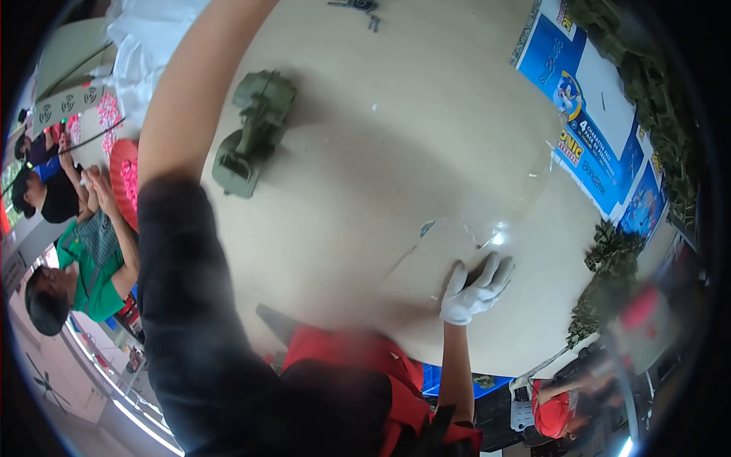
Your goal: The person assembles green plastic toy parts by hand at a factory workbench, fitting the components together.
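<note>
My right hand (477, 293), in a white glove, lies on the pale tabletop (358, 221) with its fingers stretched out and nothing in them. Just beyond its fingertips is a shiny, see-through patch (499, 234), perhaps clear plastic film; its outline is hard to make out. My left arm (199, 91), in a dark sleeve pushed up to the elbow, reaches past the upper edge, so the left hand is out of sight. Beside that forearm rests an olive-green moulded part (255, 133), with two bulky ends and a narrower middle. A small dark grey part (359, 6) lies at the far edge.
Blue printed card sheets (609, 164) lie at the right, bordered by heaped olive-green pieces (655, 84) and a smaller heap (601, 282). White plastic bagging (148, 46) sits far left, near a red bowl (119, 179) of pink pieces. People work at left and lower right. A blue bin (495, 387) is below the table.
</note>
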### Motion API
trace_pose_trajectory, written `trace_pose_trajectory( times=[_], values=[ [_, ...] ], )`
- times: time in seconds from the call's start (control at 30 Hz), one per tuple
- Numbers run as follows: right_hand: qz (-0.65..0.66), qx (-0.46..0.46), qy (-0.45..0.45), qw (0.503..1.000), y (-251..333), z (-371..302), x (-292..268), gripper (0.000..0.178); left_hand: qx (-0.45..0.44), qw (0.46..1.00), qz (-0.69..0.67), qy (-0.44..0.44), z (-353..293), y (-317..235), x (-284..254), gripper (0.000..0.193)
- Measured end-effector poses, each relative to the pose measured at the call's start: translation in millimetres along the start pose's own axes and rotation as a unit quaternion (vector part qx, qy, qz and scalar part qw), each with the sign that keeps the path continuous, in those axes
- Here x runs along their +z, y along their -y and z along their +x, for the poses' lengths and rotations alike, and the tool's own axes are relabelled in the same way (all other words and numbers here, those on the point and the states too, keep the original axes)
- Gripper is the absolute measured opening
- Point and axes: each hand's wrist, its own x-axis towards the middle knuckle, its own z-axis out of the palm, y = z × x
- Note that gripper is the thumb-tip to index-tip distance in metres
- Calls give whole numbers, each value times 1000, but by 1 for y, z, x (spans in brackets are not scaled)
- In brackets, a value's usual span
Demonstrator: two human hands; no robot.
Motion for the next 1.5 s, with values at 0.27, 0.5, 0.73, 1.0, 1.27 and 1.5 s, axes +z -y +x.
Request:
trace_pose_trajectory(
  times=[0.27, 0.5, 0.73, 1.0, 1.27, 1.5],
  values=[
    [25, -23, -26, 999, 3, -12, 2, 58, -256, 918, -261, 153, -325, 81, 38, 89],
    [520, 207, 162, 812, 81, -18, -75, 59, -402, 593, -686, 129, -367, -52, -1, 69],
    [573, 129, 433, 684, 68, -39, -152, 58, -326, 458, -797, 221, -475, -168, -28, 47],
    [545, 151, 358, 743, -7, -104, -209, 75, -253, 447, -808, 290, -509, -253, -85, 52],
    [738, 273, 331, 522, -112, -196, -166, 73, -112, 578, -703, 399, -541, -338, -85, 91],
    [740, 298, 395, 456, -180, -196, -132, 66, -321, 620, -672, 246, -553, -426, -53, 74]
  ],
)
